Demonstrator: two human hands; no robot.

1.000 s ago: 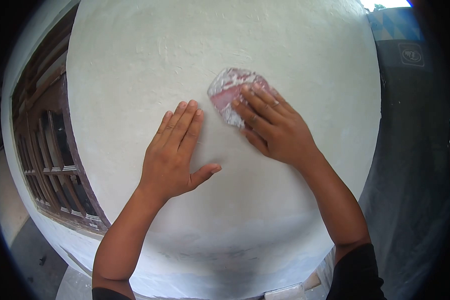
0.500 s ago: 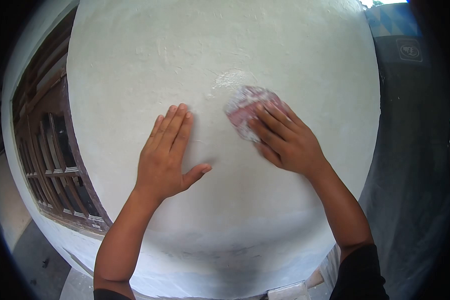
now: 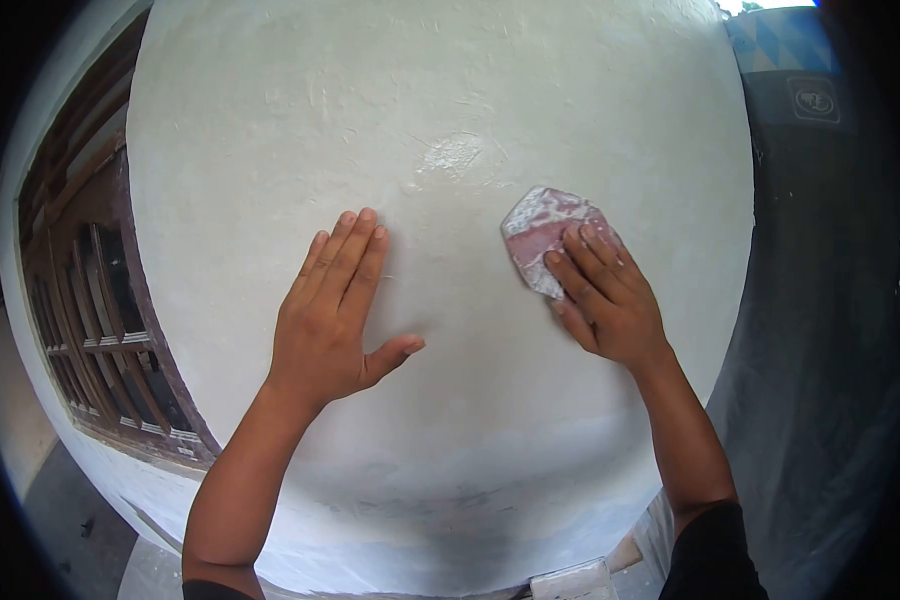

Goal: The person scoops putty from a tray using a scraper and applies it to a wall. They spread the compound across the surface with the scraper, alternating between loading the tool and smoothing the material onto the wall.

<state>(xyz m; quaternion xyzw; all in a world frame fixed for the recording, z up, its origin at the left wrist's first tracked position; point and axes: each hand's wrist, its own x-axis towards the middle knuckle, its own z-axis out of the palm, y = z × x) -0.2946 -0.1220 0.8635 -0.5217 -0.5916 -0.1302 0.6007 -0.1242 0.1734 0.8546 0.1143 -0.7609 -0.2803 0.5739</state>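
Note:
A pale plastered wall fills the middle of the view, with a shiny rough patch near its centre. On the left, my left hand rests flat against it, fingers stretched upward and thumb out to the side, holding nothing. To the right, my right hand presses a flat pad against the wall. The pad is pink and smeared with white, and its upper left part shows beyond my fingertips.
At the left is a brown wooden window frame with panes. A dark sheet with a logo and a blue patterned top hangs on the right. A whitish block lies at the bottom.
My right hand has moved right and slightly down across the wall with the pad. My left hand has stayed at the same place.

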